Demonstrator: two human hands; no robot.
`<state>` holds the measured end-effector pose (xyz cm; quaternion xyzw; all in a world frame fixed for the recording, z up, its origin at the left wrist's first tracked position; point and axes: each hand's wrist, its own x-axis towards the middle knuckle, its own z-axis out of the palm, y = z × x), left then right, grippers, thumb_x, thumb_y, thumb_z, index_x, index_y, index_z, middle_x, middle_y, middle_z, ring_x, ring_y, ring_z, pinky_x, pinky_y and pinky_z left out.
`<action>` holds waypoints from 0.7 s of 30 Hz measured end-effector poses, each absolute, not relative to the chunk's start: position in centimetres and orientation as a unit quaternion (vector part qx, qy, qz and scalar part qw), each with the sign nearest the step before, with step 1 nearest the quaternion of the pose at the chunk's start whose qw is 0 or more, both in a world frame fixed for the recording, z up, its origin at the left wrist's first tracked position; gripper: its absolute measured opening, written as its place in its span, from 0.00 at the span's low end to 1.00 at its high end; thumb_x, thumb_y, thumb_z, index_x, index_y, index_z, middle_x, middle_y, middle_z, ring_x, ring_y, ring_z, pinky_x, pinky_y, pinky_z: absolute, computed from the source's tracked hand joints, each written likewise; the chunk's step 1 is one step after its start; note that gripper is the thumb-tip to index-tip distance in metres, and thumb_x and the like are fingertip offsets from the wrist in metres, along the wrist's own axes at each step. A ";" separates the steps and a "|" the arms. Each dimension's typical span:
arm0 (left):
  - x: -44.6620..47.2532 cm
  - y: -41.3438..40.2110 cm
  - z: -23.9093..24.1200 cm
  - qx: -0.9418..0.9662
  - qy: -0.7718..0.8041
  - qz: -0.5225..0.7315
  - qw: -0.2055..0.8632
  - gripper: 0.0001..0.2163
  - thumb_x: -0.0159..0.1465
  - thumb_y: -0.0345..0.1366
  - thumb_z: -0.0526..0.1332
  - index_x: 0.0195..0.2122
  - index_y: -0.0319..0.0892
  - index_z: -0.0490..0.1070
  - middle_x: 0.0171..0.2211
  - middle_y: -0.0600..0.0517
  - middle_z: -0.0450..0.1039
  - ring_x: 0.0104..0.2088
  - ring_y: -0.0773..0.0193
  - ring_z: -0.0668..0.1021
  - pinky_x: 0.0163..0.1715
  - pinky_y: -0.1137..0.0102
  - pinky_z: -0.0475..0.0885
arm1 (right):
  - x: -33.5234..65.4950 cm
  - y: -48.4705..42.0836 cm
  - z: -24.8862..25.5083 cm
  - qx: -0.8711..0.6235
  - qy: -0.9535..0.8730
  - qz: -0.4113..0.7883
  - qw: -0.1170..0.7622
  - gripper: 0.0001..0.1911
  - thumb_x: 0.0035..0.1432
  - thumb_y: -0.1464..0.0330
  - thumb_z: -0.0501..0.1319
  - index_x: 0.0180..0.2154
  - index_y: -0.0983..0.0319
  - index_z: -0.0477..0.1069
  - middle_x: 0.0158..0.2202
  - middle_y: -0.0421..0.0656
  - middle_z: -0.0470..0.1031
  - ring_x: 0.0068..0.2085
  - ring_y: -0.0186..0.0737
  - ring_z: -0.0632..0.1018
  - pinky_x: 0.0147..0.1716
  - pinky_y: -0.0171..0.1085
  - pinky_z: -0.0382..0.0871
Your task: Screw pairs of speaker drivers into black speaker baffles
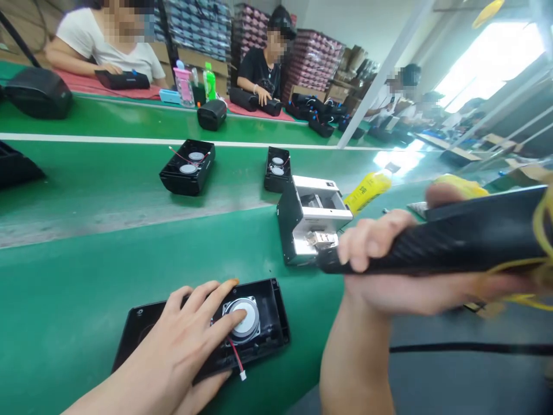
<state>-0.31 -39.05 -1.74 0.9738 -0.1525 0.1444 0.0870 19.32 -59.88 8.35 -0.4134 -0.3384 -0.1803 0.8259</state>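
On the green work surface, near the bottom, lies a black speaker housing (pixel 274 323) with a round speaker driver (pixel 248 325) and a red-and-white wire ending in a white plug (pixel 242 376). My left hand (pixel 185 334) is laid across the housing, one finger on the driver and the thumb low at the near edge, gripping it. Wrapped in my right hand (pixel 375 253) is a black electric screwdriver (pixel 475 230), blurred, pointing left. Its front end is close to the silver-and-black screw feeder (pixel 322 216); whether they touch I cannot tell.
Two more open speaker housings (pixel 188 167) (pixel 277 167) sit further back on the belt. Behind the screw feeder a yellow bottle (pixel 367 190) lies tilted. Across the line, co-workers handle black speakers (pixel 123 79). A yellow cord (pixel 514 268) hangs by the screwdriver.
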 end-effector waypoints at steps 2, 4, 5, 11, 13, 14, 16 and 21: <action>0.3 -39.9 -1.8 0.974 -0.149 0.135 0.101 0.27 0.64 0.39 0.69 0.65 0.54 0.72 0.75 0.47 0.64 0.65 0.42 0.72 0.59 0.48 0.70 | 21.4 -61.3 8.9 -0.443 -0.333 -0.273 0.786 0.22 0.66 0.44 0.64 0.42 0.57 0.77 0.22 0.33 0.68 0.14 0.31 0.63 0.11 0.30 0.62; 1.0 -40.9 -1.8 0.974 -0.145 0.125 0.124 0.24 0.65 0.43 0.70 0.63 0.54 0.74 0.75 0.46 0.63 0.65 0.40 0.73 0.60 0.46 0.70 | 23.4 -61.9 8.5 -0.466 -0.320 -0.307 0.766 0.23 0.65 0.44 0.64 0.42 0.57 0.77 0.21 0.33 0.68 0.14 0.32 0.64 0.11 0.30 0.61; 1.3 -41.4 -1.8 0.973 -0.147 0.121 0.133 0.23 0.66 0.47 0.70 0.62 0.54 0.74 0.75 0.45 0.63 0.65 0.39 0.73 0.59 0.45 0.70 | 24.1 -61.9 8.2 -0.472 -0.312 -0.315 0.762 0.24 0.65 0.44 0.63 0.43 0.57 0.77 0.20 0.33 0.68 0.14 0.32 0.63 0.11 0.30 0.60; 0.7 -41.6 -0.9 0.980 -0.126 0.102 0.113 0.31 0.62 0.54 0.74 0.66 0.59 0.73 0.78 0.47 0.59 0.70 0.35 0.68 0.63 0.40 0.67 | 25.2 -61.2 6.5 -0.504 -0.287 -0.288 0.762 0.25 0.62 0.43 0.65 0.40 0.59 0.77 0.21 0.34 0.67 0.14 0.33 0.64 0.11 0.32 0.59; -0.1 -41.2 -0.6 0.981 -0.127 0.103 0.103 0.34 0.62 0.55 0.74 0.68 0.62 0.71 0.78 0.48 0.58 0.70 0.36 0.69 0.65 0.40 0.65 | 25.2 -61.3 6.4 -0.508 -0.283 -0.278 0.765 0.26 0.61 0.42 0.65 0.41 0.59 0.77 0.21 0.34 0.67 0.14 0.33 0.64 0.11 0.32 0.58; -0.4 -41.1 -0.6 0.981 -0.124 0.105 0.104 0.34 0.61 0.56 0.74 0.69 0.63 0.70 0.79 0.49 0.57 0.71 0.36 0.69 0.66 0.40 0.64 | 25.2 -61.4 6.4 -0.508 -0.281 -0.276 0.766 0.27 0.61 0.42 0.65 0.42 0.59 0.77 0.21 0.34 0.67 0.14 0.33 0.64 0.11 0.32 0.58; -0.8 -41.0 -0.6 0.982 -0.109 0.106 0.112 0.35 0.60 0.56 0.75 0.68 0.65 0.70 0.80 0.51 0.55 0.71 0.38 0.68 0.68 0.40 0.61 | 25.2 -61.7 6.4 -0.506 -0.278 -0.276 0.768 0.28 0.61 0.42 0.64 0.44 0.59 0.78 0.21 0.34 0.67 0.14 0.33 0.63 0.11 0.32 0.58; -1.1 -40.8 -0.8 0.984 -0.102 0.100 0.108 0.33 0.62 0.57 0.74 0.68 0.67 0.70 0.80 0.52 0.53 0.73 0.39 0.67 0.68 0.40 0.61 | 24.4 -62.0 6.6 -0.514 -0.275 -0.269 0.767 0.32 0.61 0.39 0.63 0.44 0.61 0.79 0.19 0.34 0.66 0.14 0.32 0.62 0.11 0.31 0.59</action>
